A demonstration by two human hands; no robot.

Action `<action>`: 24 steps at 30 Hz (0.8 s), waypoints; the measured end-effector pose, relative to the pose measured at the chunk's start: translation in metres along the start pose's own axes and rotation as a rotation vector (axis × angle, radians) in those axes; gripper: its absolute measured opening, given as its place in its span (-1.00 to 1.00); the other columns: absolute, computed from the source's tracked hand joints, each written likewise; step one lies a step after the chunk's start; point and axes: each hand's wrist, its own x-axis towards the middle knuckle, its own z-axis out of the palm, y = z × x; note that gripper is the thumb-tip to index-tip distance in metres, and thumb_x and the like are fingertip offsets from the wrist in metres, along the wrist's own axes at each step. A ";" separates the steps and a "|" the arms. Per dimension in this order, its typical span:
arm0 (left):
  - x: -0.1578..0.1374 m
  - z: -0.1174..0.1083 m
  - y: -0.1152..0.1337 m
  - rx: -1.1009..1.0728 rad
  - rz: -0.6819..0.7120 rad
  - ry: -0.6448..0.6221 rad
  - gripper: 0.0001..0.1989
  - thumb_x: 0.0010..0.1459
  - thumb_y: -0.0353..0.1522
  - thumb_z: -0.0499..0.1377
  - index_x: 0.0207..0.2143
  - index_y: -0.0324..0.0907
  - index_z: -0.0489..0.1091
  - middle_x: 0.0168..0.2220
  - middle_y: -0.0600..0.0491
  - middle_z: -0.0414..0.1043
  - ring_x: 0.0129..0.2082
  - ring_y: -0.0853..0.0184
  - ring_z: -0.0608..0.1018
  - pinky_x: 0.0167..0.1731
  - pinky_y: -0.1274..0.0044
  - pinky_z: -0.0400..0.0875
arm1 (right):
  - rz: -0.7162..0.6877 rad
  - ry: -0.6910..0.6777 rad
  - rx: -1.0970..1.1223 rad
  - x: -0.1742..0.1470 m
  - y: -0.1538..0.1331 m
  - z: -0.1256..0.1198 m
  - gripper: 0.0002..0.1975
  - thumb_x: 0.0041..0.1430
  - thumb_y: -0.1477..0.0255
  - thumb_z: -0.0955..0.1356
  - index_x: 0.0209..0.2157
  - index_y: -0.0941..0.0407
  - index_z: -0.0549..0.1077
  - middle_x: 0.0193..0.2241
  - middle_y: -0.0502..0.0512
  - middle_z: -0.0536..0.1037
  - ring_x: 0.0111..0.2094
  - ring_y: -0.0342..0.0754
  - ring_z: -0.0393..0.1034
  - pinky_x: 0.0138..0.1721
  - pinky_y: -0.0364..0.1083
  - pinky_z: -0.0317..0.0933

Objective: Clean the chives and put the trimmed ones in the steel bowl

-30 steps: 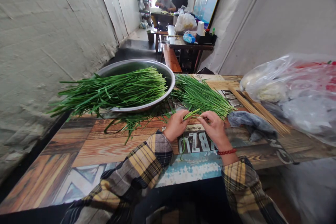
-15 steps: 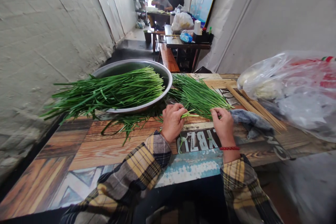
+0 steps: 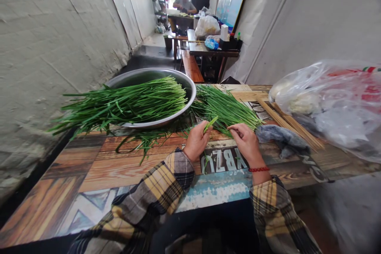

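Note:
My left hand [image 3: 197,139] is closed around a few garlic chives [image 3: 210,124], whose pale green ends stick out past the thumb toward the upper right. Just to the right, my right hand [image 3: 245,141] has its thumb and fingers pinched together; what lies between them, if anything, is too small to make out. Behind both hands a loose pile of garlic chives [image 3: 228,105] lies on the table, light stem ends toward the right. A large bundle of garlic chives [image 3: 143,101] rests in a metal basin [image 3: 193,97], leaves hanging over its left rim.
Loose leaves [image 3: 144,143] lie on the patterned table [image 3: 116,166] before the basin. A grey cloth [image 3: 276,137], wooden chopsticks [image 3: 285,121] and a clear plastic bag [image 3: 333,99] are on the right. Farther back, a person [image 3: 184,4] sits behind another table [image 3: 202,49] with bags on it.
My right hand has moved left, closer to my left hand. The chives in my left hand now point up rather than sideways to the right.

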 end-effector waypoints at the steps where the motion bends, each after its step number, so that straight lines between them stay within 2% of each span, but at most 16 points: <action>1: 0.000 0.000 0.000 0.010 -0.015 0.003 -0.77 0.23 -0.30 0.00 -0.49 -0.18 0.18 -0.53 0.15 0.17 -0.49 0.44 0.23 -0.43 0.58 0.12 | 0.020 0.023 0.082 0.001 0.000 0.001 -0.75 0.22 0.33 0.24 -0.21 0.07 0.52 -0.21 0.14 0.52 -0.16 0.01 0.39 -0.10 0.01 0.24; 5: 0.001 -0.001 -0.003 -0.007 -0.057 0.000 -0.77 0.20 -0.31 0.04 -0.51 -0.19 0.20 -0.54 0.16 0.18 -0.49 0.45 0.24 -0.44 0.59 0.12 | 0.259 0.287 0.248 0.002 0.011 0.001 -0.65 0.21 0.23 0.23 -0.13 0.13 0.49 -0.24 0.17 0.56 -0.24 0.02 0.45 -0.20 0.01 0.31; 7: 0.002 -0.002 -0.004 -0.044 -0.062 -0.012 -0.75 0.23 -0.30 0.00 -0.50 -0.20 0.25 -0.52 0.13 0.23 -0.46 0.43 0.28 -0.41 0.59 0.17 | 0.338 0.348 0.267 0.000 0.018 -0.004 -0.63 0.18 0.20 0.25 -0.14 0.14 0.49 -0.30 0.17 0.57 -0.29 0.02 0.46 -0.25 0.02 0.31; 11: 0.004 -0.003 -0.003 -0.124 -0.083 -0.018 -0.71 0.25 -0.26 -0.03 -0.45 -0.21 0.32 -0.46 0.09 0.32 -0.40 0.40 0.36 -0.35 0.58 0.23 | 0.301 0.196 0.180 -0.008 0.021 -0.022 -0.71 0.14 0.22 0.29 -0.22 0.07 0.53 -0.36 0.12 0.59 -0.34 0.02 0.45 -0.28 0.00 0.30; 16: 0.004 -0.001 0.003 -0.192 -0.094 -0.056 -0.69 0.23 -0.23 0.00 -0.43 -0.23 0.36 -0.49 0.10 0.30 -0.42 0.41 0.33 -0.36 0.57 0.24 | 0.209 0.032 -0.010 -0.019 0.015 -0.032 -0.72 0.15 0.27 0.27 -0.26 0.10 0.55 -0.33 0.12 0.57 -0.32 0.00 0.43 -0.24 -0.01 0.27; 21: 0.002 0.000 0.003 -0.249 -0.134 -0.097 -0.65 0.20 -0.14 0.00 -0.41 -0.22 0.36 -0.57 0.14 0.20 -0.48 0.42 0.27 -0.46 0.60 0.19 | 0.191 0.033 -0.169 -0.015 0.015 -0.015 -0.76 0.08 0.27 0.32 -0.35 0.11 0.56 -0.43 0.09 0.52 -0.37 -0.04 0.37 -0.26 -0.05 0.24; 24: 0.002 0.001 -0.001 -0.288 -0.159 -0.084 -0.62 0.19 -0.11 -0.01 -0.42 -0.22 0.36 -0.62 0.17 0.12 -0.54 0.45 0.23 -0.50 0.60 0.16 | 0.196 0.090 -0.150 -0.012 0.012 -0.008 -0.75 0.08 0.26 0.31 -0.42 0.11 0.55 -0.47 0.09 0.51 -0.40 -0.05 0.35 -0.30 -0.06 0.23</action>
